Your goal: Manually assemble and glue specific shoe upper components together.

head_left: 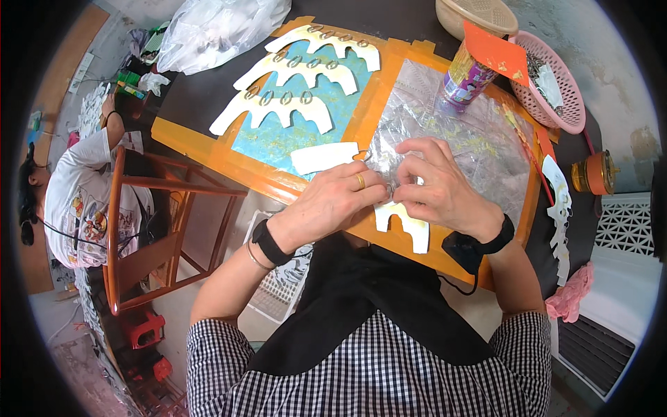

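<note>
My left hand (347, 189), with a ring on one finger, is closed, its fingertips pressed together over the upper left of a white scalloped piece (417, 228) smeared with yellow. My right hand (445, 186) pinches thumb and index finger close to the left fingertips. A small metal ring (390, 187) shows between the two hands, partly hidden by fingers. Just beyond my left hand lies a white strip (323, 157). Further off on a blue sheet (267, 144) rest several white scalloped pieces (272, 111) with dark oval metal rings along their upper edges.
Plastic film (479, 163) covers the board's right side, edged with orange tape (198, 153). A purple tub (467, 80) with an orange flap stands there. Beyond are a pink basket (573, 104), a beige basket (479, 14) and a plastic bag (215, 35). A person (87, 201) sits left, near a wooden chair (146, 278).
</note>
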